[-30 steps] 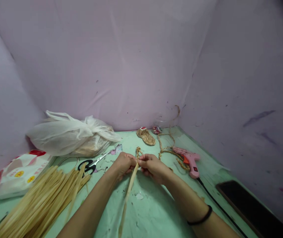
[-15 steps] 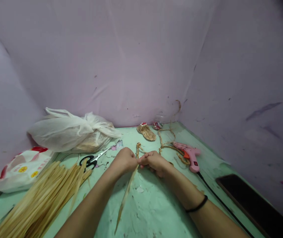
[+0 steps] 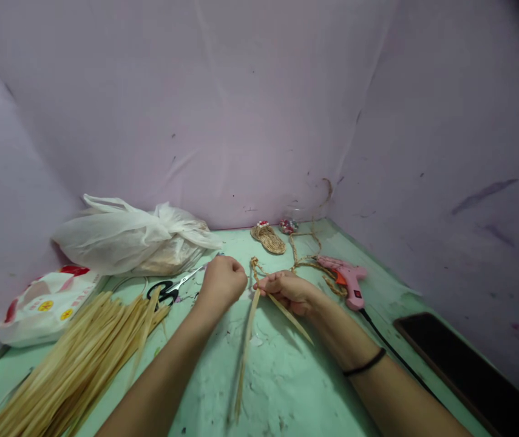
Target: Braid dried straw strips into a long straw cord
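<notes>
A short plaited cord (image 3: 255, 267) of tan fibre stands near the middle of the green table. My right hand (image 3: 289, 290) pinches its lower end. Two loose strips hang from that pinch, one strip (image 3: 249, 352) toward me and the other strip (image 3: 296, 325) down to the right. Just left of the cord is my left hand (image 3: 226, 280), its fingers curled closed; whether a strand is between them is hidden.
Dry fibre strips (image 3: 77, 358), black-handled scissors (image 3: 168, 292) and plastic bags (image 3: 136, 237) lie left. Behind sits a small woven sole (image 3: 268, 237). To the right are a pink glue gun (image 3: 352, 282) with cord, twisted rope (image 3: 295, 252) and a dark phone (image 3: 459, 370).
My left hand has moved slightly left and up, away from the right hand. The hanging strips have spread apart, with a second one now showing to the right.
</notes>
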Demonstrator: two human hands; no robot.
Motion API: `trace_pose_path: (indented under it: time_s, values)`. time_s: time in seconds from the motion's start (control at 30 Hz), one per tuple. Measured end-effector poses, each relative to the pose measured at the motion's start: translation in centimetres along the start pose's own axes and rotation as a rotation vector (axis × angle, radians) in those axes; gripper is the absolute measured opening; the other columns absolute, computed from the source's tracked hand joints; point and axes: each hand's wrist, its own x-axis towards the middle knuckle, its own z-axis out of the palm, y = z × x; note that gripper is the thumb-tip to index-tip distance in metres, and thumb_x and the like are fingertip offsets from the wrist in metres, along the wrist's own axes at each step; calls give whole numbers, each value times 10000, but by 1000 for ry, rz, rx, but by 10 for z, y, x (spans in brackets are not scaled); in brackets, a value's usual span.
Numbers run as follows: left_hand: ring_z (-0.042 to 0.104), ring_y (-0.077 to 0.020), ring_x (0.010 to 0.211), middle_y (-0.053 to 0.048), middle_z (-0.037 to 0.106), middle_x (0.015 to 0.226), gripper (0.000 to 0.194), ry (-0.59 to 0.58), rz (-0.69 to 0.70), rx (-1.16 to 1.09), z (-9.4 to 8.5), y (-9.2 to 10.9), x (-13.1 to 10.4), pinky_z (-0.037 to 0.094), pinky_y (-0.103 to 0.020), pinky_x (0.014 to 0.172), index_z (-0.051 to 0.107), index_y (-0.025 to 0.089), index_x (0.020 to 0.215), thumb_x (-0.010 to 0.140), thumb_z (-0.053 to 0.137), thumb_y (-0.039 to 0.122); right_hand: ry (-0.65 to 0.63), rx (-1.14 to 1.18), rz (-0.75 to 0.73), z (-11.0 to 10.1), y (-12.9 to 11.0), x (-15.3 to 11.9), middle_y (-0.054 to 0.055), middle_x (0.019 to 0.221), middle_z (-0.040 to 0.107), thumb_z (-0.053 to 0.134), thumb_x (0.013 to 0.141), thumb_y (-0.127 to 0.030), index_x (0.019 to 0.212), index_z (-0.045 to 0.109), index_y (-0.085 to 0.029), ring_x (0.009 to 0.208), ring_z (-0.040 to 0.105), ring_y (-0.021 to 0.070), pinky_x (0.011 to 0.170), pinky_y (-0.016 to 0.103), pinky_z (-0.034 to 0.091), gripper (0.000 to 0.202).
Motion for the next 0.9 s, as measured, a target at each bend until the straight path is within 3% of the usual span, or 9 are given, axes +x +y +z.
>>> trace_pose_path:
  time_s: [0.07, 0.17, 0.3, 0.43, 0.57, 0.67, 0.73, 0.9]
  values:
    - [375, -91, 353, 38, 409, 368, 113, -157, -158, -184, -1, -1, 4, 251, -199, 390, 573, 127, 695, 611, 504, 159, -58, 79, 5, -1, -2, 0, -89, 343, 317, 514, 571, -138, 555, 522, -126, 293, 180, 14, 320, 160, 94, 21]
    - [348, -66, 315, 27, 436, 376, 40, -407, -263, -409, 11, -7, 6, 227, -183, 340, 527, 116, 617, 622, 502, 148, -85, 101, -18, -1, -2, 0, -55, 379, 425, 526, 570, -132, 561, 526, -114, 305, 246, 13, 327, 154, 121, 20]
    - [364, -48, 311, 19, 473, 425, 129, -517, -253, -482, 20, -18, 10, 238, -167, 320, 472, 124, 541, 647, 519, 182, -85, -6, -92, -1, 0, 0, -12, 489, 551, 574, 557, -142, 627, 584, -100, 369, 362, 26, 362, 148, 213, 82]
    - [335, -74, 267, 32, 387, 320, 171, -438, -207, -246, 21, -20, 11, 238, -190, 325, 442, 146, 486, 652, 473, 168, -60, -222, -229, -1, 4, 5, 11, 583, 616, 578, 558, -143, 650, 622, -98, 492, 476, 61, 477, 160, 339, 111]
    - [363, -105, 312, 24, 334, 296, 149, -211, -113, 71, 29, -24, 11, 231, -214, 373, 451, 156, 446, 591, 483, 170, 208, -637, -367, 6, 6, 8, 27, 574, 638, 524, 559, -119, 625, 668, -117, 543, 520, 107, 483, 181, 342, 158]
    - [385, -108, 413, 22, 324, 350, 105, -9, 34, 221, 33, -28, 13, 197, -216, 409, 465, 151, 428, 527, 501, 155, 344, -796, -422, 12, 2, 1, 39, 577, 648, 508, 554, -109, 623, 690, -141, 571, 550, 132, 496, 195, 346, 197]
    - [373, -102, 439, 18, 333, 366, 100, -2, 60, 196, 33, -29, 15, 181, -218, 415, 468, 147, 420, 518, 489, 146, 396, -834, -392, 14, -2, -4, 45, 576, 650, 522, 567, -133, 629, 697, -154, 562, 553, 137, 497, 206, 344, 186]
    - [309, -78, 358, 22, 323, 309, 128, -152, -88, -122, 30, -21, 12, 161, -214, 384, 437, 147, 397, 516, 430, 99, 441, -891, -297, 15, -14, -17, 75, 568, 643, 597, 569, -204, 606, 695, -159, 546, 546, 153, 495, 230, 326, 114]
